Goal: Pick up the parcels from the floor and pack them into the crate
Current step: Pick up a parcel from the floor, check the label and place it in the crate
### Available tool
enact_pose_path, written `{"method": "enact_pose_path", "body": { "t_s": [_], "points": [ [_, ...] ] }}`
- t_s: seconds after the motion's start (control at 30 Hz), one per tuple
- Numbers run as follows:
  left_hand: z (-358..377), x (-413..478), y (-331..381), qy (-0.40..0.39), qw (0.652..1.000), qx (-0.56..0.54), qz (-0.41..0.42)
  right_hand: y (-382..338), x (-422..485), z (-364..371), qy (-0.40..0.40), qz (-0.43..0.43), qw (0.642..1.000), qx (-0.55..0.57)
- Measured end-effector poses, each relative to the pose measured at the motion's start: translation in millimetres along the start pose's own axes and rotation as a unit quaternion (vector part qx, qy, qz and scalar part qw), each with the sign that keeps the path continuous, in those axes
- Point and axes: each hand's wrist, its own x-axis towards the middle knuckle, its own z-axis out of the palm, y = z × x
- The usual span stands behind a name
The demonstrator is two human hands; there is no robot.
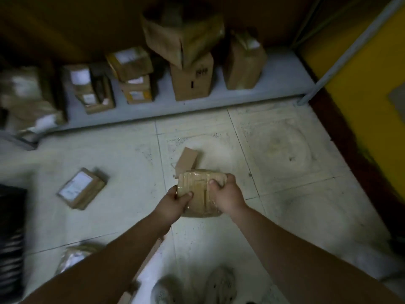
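Overhead, a taped parcel [198,190] is held just nearer than the small box [187,160] on the floor [285,150], left hand [175,202] and right hand [226,195] fingers pinching its opposite edges; an even, level grip suits carrying it to the crate.

Dim room. Scuffed pale tiled floor [285,150], low grey shelf [276,84] against brown back wall [65,29], yellow wall [361,73] right.

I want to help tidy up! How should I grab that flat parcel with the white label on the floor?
Probably from above, across its two long edges. The labelled parcel lies flat on the floor, label up, so nothing sticks up to hold. Its narrow width looks easiest to span; get a hold under each long side and lift.
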Motion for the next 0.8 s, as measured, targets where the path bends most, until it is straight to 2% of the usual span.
{"method": "enact_pose_path", "body": {
  "t_s": [0.2, 0.43, 0.6, 0.8],
  "points": [
    [-68.1, -162.7, 72.8, 0.049, 0.998, -0.025, 0.045, -109.0, -136.7, -38.9, -0.036, -0.060, 0.998, 0.001],
    [-150.5, -296.1, 82.6, 0.146, 0.984, -0.063, 0.083, -194.3, -254.0, -15.2, -0.089, -0.156, 0.983, -0.033],
    [-244.0, -369.1, 67.7, 0.173, 0.977, -0.074, 0.099, -253.4, -331.5, 47.4, -0.104, -0.220, 0.969, -0.049],
    [-396.5, -439.8, -11.7, 0.232, 0.965, -0.072, 0.102, -305.2, -430.9, 193.7, -0.145, -0.253, 0.955, -0.058]
  ]
}}
